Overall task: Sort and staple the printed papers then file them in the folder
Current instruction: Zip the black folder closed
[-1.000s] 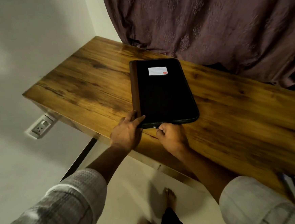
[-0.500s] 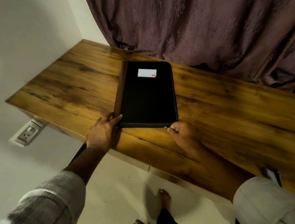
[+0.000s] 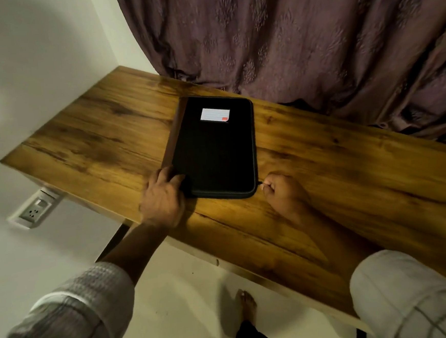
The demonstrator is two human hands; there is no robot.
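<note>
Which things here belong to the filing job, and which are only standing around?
Job: black folder; zip pull, pinched by right hand; left hand resting on the folder's near corner.
Not the job: wooden table, curtain, wall socket.

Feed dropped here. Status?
Left hand presses folder corner. Right hand pinches zip pull. Folder flat on table, cover down. Zip path unobstructed.
</note>
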